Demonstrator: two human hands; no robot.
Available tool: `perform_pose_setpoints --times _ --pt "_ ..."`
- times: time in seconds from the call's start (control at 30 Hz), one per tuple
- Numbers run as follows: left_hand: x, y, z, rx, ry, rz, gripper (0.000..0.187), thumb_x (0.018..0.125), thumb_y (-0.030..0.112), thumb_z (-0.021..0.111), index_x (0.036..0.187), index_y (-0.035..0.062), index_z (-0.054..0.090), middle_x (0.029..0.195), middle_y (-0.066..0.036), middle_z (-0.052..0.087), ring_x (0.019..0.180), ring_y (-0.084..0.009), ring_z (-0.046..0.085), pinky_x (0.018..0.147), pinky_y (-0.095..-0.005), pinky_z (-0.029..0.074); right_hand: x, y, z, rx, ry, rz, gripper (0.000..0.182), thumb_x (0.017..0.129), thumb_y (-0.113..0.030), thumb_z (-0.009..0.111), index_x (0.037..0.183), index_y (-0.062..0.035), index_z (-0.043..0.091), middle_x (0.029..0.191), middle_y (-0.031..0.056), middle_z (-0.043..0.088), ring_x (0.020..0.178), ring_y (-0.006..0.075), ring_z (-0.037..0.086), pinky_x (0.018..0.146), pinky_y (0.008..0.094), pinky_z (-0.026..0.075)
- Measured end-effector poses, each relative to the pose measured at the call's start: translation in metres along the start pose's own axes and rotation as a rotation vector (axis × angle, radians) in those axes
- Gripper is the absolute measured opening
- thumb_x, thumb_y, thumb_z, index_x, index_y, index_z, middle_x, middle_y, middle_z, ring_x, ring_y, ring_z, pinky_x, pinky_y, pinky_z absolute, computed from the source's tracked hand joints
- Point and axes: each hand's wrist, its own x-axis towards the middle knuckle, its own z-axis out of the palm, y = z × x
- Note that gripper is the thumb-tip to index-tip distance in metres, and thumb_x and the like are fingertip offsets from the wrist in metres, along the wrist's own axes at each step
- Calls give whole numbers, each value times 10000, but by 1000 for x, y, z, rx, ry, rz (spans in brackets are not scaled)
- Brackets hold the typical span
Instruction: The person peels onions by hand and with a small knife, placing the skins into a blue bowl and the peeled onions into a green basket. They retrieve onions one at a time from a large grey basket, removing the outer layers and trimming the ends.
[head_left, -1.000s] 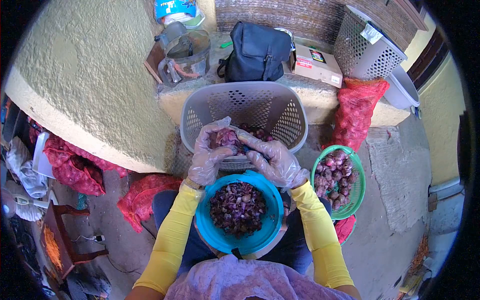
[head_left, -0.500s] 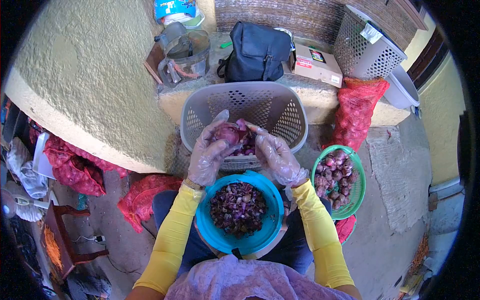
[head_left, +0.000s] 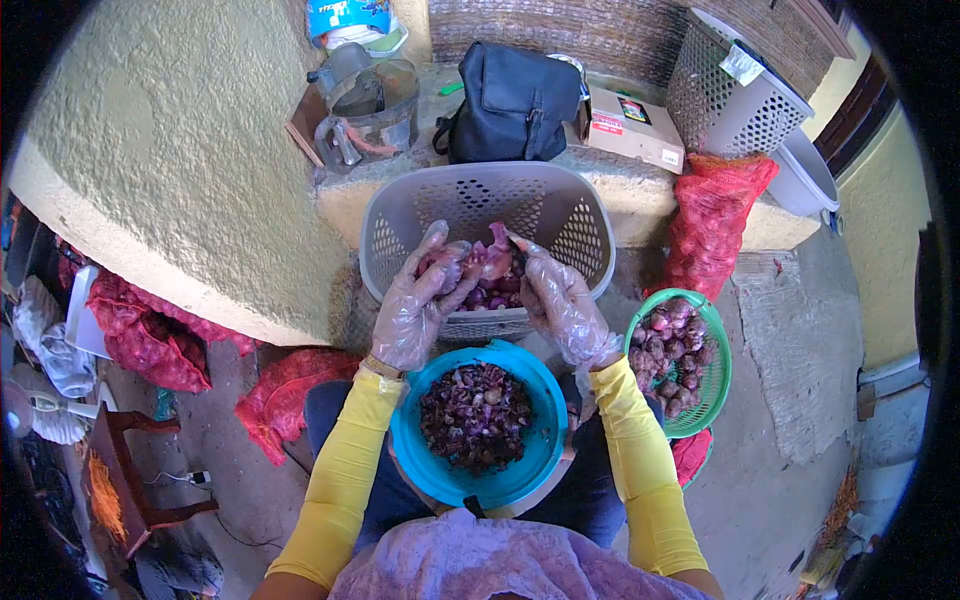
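Note:
My left hand (head_left: 415, 305), in a clear plastic glove, is closed around a red onion (head_left: 445, 272) above the grey basket. A loose strip of onion skin (head_left: 494, 258) stands out from the onion towards my right hand (head_left: 562, 300), also gloved. The right fingertips are drawn together at the strip's upper end, with something small and dark beside them. Purple onions (head_left: 490, 296) lie in the grey perforated basket (head_left: 590, 215) below both hands. Between my knees, a blue basin (head_left: 550, 425) holds dark onion peels and scraps (head_left: 475, 415).
At the right stands a green basket (head_left: 722, 390) of unpeeled onions, with a red mesh sack (head_left: 712, 225) behind it. More red sacks (head_left: 290, 395) lie at the left by the wall. A black backpack (head_left: 520, 105) and a cardboard box (head_left: 632, 130) rest on the ledge.
The strip of skin now stands away from the onion, pulled up between the hands. My right hand has shifted slightly right, and the left hand has turned around the onion.

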Motion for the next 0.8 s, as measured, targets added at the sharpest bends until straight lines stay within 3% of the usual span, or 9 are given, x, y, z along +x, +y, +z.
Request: perform_pose_setpoints --times 0.27,0.47,0.53,0.57,0.63,0.67,0.7,0.77,0.8 --pt "2 -2 -6 100 36 6 666 980 -25 615 1587 70 359 1355 -113 564 1262 -249 606 1164 -482 493 -4 -13 0 11 48 -11 506 1133 -309 485 1577 -71 450 718 -109 391 601 28 323 542 205 261" --pt "-2 1 -4 205 26 71 668 953 -39 638 1559 90 388 1342 -121 572 1227 -272 633 1111 -466 535 -13 -26 -24 -96 -147 70 516 1129 -326 491 1587 -94 446 716 -102 380 595 20 319 527 210 271" --pt "0 2 -9 190 26 84 654 952 -27 647 1548 81 400 1340 -131 585 1233 -290 638 1100 -468 541 -16 -29 -34 -205 -434 265 506 1118 -348 508 1559 -101 495 799 -35 603 677 71 531 613 255 454" --pt "1 4 -11 175 28 98 641 951 -15 656 1537 72 412 1339 -142 599 1239 -307 643 1088 -471 547 -16 -22 -35 -205 -434 265 506 1118 -348 508 1559 -101 495 799 -35 603 677 71 531 613 255 454" --pt "2 9 -13 153 37 97 640 941 -20 667 1526 69 424 1365 -151 594 1241 -316 645 1081 -478 549 -15 -6 -33 -502 -691 8 489 1100 -377 536 1516 -121 554 1093 85 758 967 178 690 871 351 552" --pt "1 10 -13 130 45 94 639 931 -26 677 1515 67 435 1391 -159 590 1242 -324 648 1074 -486 552 -15 -5 -35 -663 -751 206 479 1089 -398 542 1485 -132 585 1323 156 712 1213 266 663 1079 390 485" --pt "1 11 -12 130 46 95 639 931 -26 677 1515 67 435 1391 -159 590 1242 -324 648 1074 -486 552 -16 -5 -31 -663 -751 206 479 1089 -398 542 1485 -132 585 1323 156 712 1213 266 663 1079 390 485" --pt "0 11 -11 100 45 79 621 937 -15 676 1512 56 452 1414 -152 581 1266 -319 636 1080 -478 549 -15 -5 -17 -1045 -822 152 484 1086 -431 521 1484 -163 588 1215 188 738 1116 309 706 1013 414 524" --pt "0 11 -12 101 45 79 621 937 -15 676 1512 56 452 1414 -152 581 1266 -319 636 1080 -478 549 -16 -14 -7 -1045 -786 230 475 1084 -436 500 1433 -139 625 1149 191 754 1045 352 718 966 441 540"
